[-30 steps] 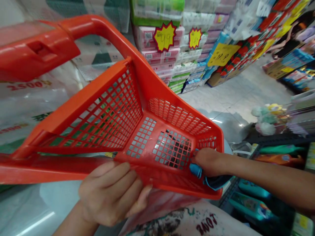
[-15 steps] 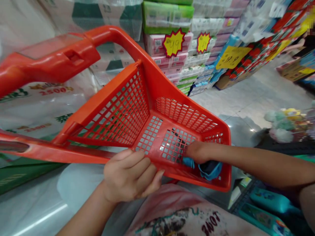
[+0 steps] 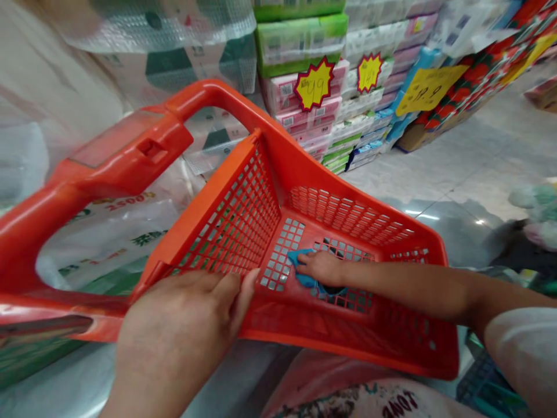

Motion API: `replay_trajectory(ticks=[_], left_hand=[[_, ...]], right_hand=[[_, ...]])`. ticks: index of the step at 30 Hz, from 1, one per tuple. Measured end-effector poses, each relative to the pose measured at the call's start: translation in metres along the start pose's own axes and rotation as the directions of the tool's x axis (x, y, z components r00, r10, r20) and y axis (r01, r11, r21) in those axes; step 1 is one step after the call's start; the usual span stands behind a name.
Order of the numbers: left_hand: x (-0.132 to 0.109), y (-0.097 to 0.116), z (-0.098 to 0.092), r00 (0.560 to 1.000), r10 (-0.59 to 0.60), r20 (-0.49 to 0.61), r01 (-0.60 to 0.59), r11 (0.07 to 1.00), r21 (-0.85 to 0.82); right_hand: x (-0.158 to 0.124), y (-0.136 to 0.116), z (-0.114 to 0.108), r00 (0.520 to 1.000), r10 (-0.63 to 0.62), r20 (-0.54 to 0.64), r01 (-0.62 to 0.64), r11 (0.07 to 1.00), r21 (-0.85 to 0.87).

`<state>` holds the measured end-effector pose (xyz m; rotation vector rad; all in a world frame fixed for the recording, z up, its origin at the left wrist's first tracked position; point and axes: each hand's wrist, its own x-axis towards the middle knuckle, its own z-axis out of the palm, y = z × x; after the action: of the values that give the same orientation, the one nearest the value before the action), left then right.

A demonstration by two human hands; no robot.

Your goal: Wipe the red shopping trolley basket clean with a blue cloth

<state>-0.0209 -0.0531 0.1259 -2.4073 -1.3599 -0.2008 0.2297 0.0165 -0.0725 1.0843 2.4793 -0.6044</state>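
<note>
A red plastic shopping cart [image 3: 300, 331] with grid-patterned walls and floor fills the middle of the view. My left hand [image 3: 187, 313] is closed over its near rim, thumb pointing up and away; the fingertips are hidden behind the hand. Reaching down inside the basket, my right hand [image 3: 322, 268] presses a blue cloth [image 3: 304, 280] against the basket floor, its fingers bent over the fabric. Part of the cloth, with a darker patch, bunches under the palm.
Stacked packs of tissue [image 3: 300, 43] line the far side, with a yellow price tag [image 3: 314, 84] and a larger yellow sign [image 3: 430, 88]. Wrapped white bags [image 3: 108, 232] stand behind the cart handle [image 3: 122, 145]. Grey tiled floor [image 3: 478, 168] stretches off to the right.
My right hand has moved the blue cloth from the basket's near right corner leftward to the middle of its floor. My left hand remains on the near rim.
</note>
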Motion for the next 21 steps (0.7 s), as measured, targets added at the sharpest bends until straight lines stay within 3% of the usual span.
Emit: replay_trajectory(ticks=[3, 5, 9, 11, 14, 17, 19, 21], left_hand=[[0.000, 0.003, 0.001, 1.000, -0.005, -0.010, 0.005, 1.000, -0.027], [0.000, 0.002, 0.000, 1.000, 0.018, -0.018, -0.019, 0.998, -0.061], [0.002, -0.003, -0.002, 0.999, 0.037, -0.031, -0.041, 0.991, -0.130], [0.001, -0.004, -0.001, 0.999, 0.037, -0.038, -0.043, 0.987, -0.154], [-0.002, -0.004, 0.001, 0.998, 0.050, -0.036, -0.056, 0.985, -0.163], [-0.004, -0.004, 0.003, 0.999, 0.048, -0.010, -0.049, 0.989, -0.138], [-0.004, -0.003, 0.004, 0.999, 0.033, 0.002, -0.032, 0.991, -0.134], [-0.005, -0.003, 0.005, 1.000, 0.013, -0.005, -0.014, 0.990, -0.139]], right_hand=[[0.030, 0.017, -0.010, 0.981, 0.135, -0.142, -0.136, 0.991, -0.001], [0.044, 0.011, -0.009, 0.966, 0.174, -0.188, -0.176, 0.984, 0.007], [0.056, -0.029, 0.011, 0.985, -0.069, -0.156, 0.075, 0.997, 0.029], [0.063, -0.034, 0.015, 0.978, -0.146, -0.151, 0.154, 0.987, 0.042], [0.079, -0.017, 0.007, 0.973, 0.010, -0.230, 0.003, 0.999, 0.054], [0.085, -0.009, 0.004, 0.935, 0.190, -0.299, -0.175, 0.982, 0.074], [0.077, -0.021, 0.012, 0.951, 0.114, -0.288, -0.100, 0.993, 0.060], [0.066, -0.036, 0.024, 0.965, -0.124, -0.231, 0.135, 0.990, 0.030]])
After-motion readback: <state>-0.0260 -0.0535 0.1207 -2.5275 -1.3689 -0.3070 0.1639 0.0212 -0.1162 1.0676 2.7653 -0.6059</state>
